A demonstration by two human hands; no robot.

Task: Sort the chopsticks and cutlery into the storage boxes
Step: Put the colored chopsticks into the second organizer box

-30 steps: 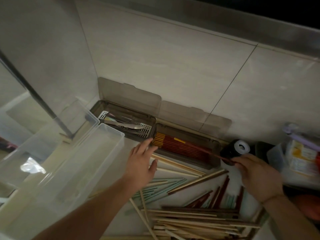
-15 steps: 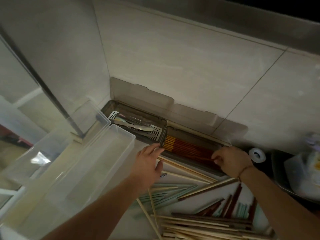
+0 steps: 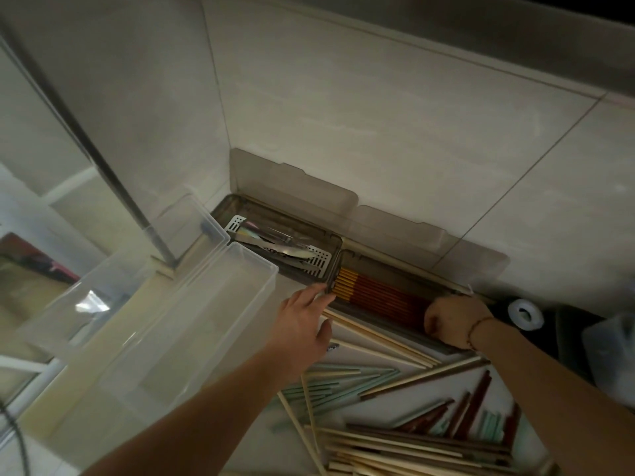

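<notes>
A tiled wall (image 3: 395, 139) backs the pale bench (image 3: 347, 400); at left, 2 clear plastic bins sit side by side, the nearer clear bin (image 3: 192, 324) larger than the far clear bin (image 3: 113, 283); against the wall stand 2 smoky storage boxes with lids raised; the left storage box (image 3: 275, 249) holds metal cutlery (image 3: 281, 247) on a slotted tray; the right storage box (image 3: 388, 290) holds red chopsticks (image 3: 381, 293) with yellow ends, lying in a neat row; loose chopsticks (image 3: 395, 438), beige, green and dark red, litter the bench in front; the left hand (image 3: 302, 328) rests fingers spread on the right box's left end; the right hand (image 3: 453, 321) curls over its right end, grip unclear; a white tape roll (image 3: 525, 313) lies just beyond.
</notes>
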